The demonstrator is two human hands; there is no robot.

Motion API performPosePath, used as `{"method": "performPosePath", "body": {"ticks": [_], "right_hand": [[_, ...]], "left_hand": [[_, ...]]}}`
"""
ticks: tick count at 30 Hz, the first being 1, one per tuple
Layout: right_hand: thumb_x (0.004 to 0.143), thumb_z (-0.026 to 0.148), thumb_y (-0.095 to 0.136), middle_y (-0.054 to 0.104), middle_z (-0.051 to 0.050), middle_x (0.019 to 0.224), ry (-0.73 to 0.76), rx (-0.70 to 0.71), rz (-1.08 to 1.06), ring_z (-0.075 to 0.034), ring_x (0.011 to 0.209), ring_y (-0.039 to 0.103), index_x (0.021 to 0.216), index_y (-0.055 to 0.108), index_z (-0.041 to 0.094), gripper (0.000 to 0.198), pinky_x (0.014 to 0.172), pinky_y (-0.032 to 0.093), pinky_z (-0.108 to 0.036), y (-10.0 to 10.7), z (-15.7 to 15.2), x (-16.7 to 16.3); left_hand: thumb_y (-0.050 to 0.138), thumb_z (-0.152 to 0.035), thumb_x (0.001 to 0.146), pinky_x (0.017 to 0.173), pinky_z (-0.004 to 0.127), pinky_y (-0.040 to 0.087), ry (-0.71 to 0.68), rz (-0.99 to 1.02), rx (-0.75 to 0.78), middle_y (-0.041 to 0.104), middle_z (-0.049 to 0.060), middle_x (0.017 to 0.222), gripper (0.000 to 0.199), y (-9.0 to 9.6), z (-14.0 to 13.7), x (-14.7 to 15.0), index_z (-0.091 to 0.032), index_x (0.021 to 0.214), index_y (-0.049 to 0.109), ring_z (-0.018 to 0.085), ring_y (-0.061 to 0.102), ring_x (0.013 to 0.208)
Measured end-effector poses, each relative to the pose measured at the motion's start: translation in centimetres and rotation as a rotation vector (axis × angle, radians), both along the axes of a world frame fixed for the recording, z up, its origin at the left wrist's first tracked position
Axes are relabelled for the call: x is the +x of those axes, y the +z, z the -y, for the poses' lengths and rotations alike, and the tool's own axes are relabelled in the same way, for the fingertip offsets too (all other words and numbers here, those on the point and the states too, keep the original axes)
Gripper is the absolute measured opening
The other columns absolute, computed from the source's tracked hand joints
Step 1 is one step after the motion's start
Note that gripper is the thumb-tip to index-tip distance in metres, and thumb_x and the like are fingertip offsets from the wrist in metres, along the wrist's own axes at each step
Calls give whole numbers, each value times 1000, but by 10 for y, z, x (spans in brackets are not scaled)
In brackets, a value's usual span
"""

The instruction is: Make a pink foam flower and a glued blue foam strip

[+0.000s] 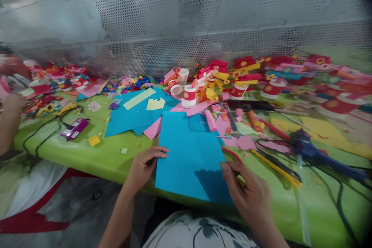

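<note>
A large blue paper sheet lies before me at the table's front edge, with a dark shadow on its lower right. My left hand grips the sheet's left edge, fingertips on top. At the right edge, my right hand pinches the sheet, with the thumb over it. Just behind that hand shows a curved red strip, partly hidden by the paper; I cannot make out what it belongs to. More blue sheets lie beyond, with pale yellow paper pieces on them.
To the right lie a yellow-and-black utility knife and a dark blue glue gun with its cord. Red-and-white paper cups and paper rolls line the mesh barrier. A purple device and another person's arm are left.
</note>
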State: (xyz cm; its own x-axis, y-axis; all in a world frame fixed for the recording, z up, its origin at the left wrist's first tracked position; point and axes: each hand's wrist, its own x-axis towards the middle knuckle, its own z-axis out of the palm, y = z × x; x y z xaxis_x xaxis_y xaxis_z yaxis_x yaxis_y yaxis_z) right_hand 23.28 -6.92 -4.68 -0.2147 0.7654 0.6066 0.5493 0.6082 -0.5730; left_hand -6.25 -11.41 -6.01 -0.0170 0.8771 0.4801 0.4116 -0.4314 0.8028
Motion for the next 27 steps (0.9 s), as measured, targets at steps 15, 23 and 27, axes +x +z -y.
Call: {"method": "performPosePath", "body": {"ticks": [15,23,27], "right_hand": [[97,17,59,75,-14,124,324,278,372,-22,94,77,135,56,16,39,69,63,-33,49,29,-2],[92,10,58,78,-2,112,151,32,-123,-15,105,73,110,68,27,27,90,59,-24,58,29,21],[87,20,69,76,-2,100,107,-252,-795,-14,98,72,93,75,26,10,82,59,-19,52,20,28]], "left_hand": [[62,3,88,80,33,57,251,-521,440,77,10,106,52,32,19,51,-20,134,63,21,70,94],[86,-20,75,115,56,38,691,-519,576,55,17,150,93,28,11,44,-25,155,40,35,52,136],[88,-36,73,124,61,22,650,25,287,11,14,171,108,20,-1,14,-33,160,25,38,18,156]]}}
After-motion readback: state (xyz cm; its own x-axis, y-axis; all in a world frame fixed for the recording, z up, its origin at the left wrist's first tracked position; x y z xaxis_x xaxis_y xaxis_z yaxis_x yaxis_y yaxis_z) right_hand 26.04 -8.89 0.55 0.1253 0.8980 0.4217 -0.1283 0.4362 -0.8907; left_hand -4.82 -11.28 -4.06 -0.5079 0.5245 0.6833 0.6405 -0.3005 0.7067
